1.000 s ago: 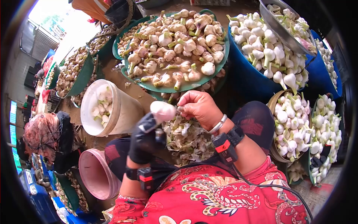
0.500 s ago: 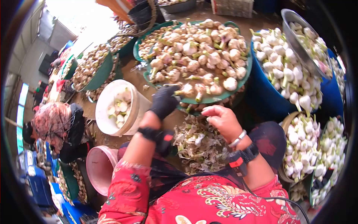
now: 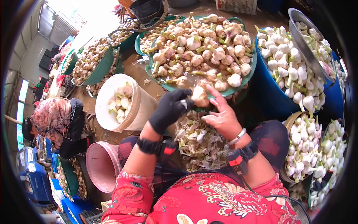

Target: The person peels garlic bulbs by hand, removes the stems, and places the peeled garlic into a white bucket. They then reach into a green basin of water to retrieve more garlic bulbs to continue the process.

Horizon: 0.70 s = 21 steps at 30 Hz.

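Observation:
My left hand (image 3: 170, 109), in a black glove, grips a brownish unpeeled garlic bulb (image 3: 200, 97) at the front rim of a green tub (image 3: 250, 74). A small pale, shiny bit shows at the glove's fingers; I cannot make out what it is. My bare right hand (image 3: 225, 121) is just to the right of the bulb, its fingers spread and the fingertips close to or touching it. Many more unpeeled garlic bulbs (image 3: 194, 43) are heaped in the tub. Below my hands, between my knees, lies a pile of stripped garlic skins (image 3: 201, 142).
On the left stand a white bucket (image 3: 145, 102) with peeled garlic and a pink bucket (image 3: 99, 168). Whitish garlic fills a blue barrel (image 3: 261, 89) on the right, with a metal basin (image 3: 294, 18) on top. Another person (image 3: 56, 119) sits at the left.
My left hand has drawn back from the tub's heap with a garlic bulb. My right hand has opened its fingers and moved up beside the bulb.

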{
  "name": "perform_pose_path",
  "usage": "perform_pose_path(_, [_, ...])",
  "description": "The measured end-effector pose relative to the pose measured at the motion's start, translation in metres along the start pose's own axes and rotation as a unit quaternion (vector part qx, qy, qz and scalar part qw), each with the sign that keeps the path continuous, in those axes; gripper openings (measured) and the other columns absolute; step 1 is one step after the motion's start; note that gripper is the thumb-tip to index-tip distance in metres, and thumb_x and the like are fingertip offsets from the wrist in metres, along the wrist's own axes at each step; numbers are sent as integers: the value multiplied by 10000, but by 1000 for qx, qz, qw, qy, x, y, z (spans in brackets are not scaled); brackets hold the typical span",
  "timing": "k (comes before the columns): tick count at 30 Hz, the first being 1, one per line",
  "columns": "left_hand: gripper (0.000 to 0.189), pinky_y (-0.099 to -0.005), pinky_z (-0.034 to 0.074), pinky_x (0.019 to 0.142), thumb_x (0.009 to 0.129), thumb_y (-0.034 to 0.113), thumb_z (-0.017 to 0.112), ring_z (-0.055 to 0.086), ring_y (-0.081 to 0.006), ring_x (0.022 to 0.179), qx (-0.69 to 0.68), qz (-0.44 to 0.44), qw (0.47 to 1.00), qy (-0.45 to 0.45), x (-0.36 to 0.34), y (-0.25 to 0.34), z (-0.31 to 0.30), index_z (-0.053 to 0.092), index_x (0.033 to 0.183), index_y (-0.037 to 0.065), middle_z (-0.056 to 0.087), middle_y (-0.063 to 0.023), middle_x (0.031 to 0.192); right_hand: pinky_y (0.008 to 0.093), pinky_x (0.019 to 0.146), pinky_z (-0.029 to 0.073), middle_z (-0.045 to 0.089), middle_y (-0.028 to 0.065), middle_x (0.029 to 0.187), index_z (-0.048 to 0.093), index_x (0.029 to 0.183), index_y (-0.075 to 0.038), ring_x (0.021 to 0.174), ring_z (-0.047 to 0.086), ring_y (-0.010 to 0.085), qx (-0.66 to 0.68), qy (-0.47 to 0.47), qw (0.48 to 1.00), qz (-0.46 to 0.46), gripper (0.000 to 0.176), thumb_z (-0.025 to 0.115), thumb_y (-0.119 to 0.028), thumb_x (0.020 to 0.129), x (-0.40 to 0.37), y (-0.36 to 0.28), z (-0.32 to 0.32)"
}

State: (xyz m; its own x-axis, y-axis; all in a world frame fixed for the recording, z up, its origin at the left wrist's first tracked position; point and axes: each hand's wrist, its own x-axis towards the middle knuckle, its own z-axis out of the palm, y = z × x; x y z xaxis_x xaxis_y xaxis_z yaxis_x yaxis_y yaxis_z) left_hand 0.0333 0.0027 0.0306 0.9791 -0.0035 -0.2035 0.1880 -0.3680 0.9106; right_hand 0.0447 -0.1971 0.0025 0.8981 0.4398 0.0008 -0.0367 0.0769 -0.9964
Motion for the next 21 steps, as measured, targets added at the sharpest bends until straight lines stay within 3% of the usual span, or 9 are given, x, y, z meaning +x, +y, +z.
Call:
perform_pose_path(2, [369,-278,511,706,879,151,601,629,-152,790,-226,-15,974,-21,-28,-3,13,550,1198,-26,644,-104,977,275,945,416,511,53,1264,362,1406,-87,1150,507,167,94,-88,990,-64,752,565,125,713,8,25,3])
perform_pose_path(3, [379,-287,509,727,871,157,610,627,-161,804,-288,-16,958,0,-37,-7,19,550,1199,-23,640,-100,979,258,922,436,533,36,1211,377,1390,-75,1086,547,131,180,-106,978,-19,737,582,136,715,4,16,5])
perform_pose_path(5, [408,-305,516,747,885,180,599,626,-167,802,-414,12,910,28,-48,-7,32,511,1224,-28,637,-102,959,276,879,480,565,49,1137,414,1334,-48,1008,583,129,218,-91,972,16,662,659,91,734,-2,12,7])
perform_pose_path(8, [386,-304,526,732,900,187,585,632,-168,791,-486,7,874,22,-47,-28,43,500,1212,-25,636,-103,944,293,830,515,581,70,1105,444,1256,-26,972,601,145,212,-72,974,39,589,711,48,736,-10,11,9])
perform_pose_path(11, [268,-283,529,674,909,164,582,629,-145,752,-429,21,901,55,-46,-25,53,564,1096,-26,642,-78,898,294,806,526,596,72,1071,462,1212,-21,954,610,156,186,-39,982,-3,569,745,21,721,-14,14,11])
perform_pose_path(13, [202,-271,527,642,905,137,589,624,-129,733,-363,37,927,84,-47,-16,57,603,1016,-31,646,-63,866,287,812,524,599,61,1049,475,1191,-22,943,610,145,226,-27,973,24,563,762,18,708,-15,15,9])
perform_pose_path(21, [246,-313,537,716,889,121,565,651,-186,759,-369,3,929,19,-53,-8,47,593,1054,-60,654,-94,887,257,699,512,607,48,977,508,1148,3,792,592,111,348,-46,933,85,412,712,-88,802,-15,21,1])
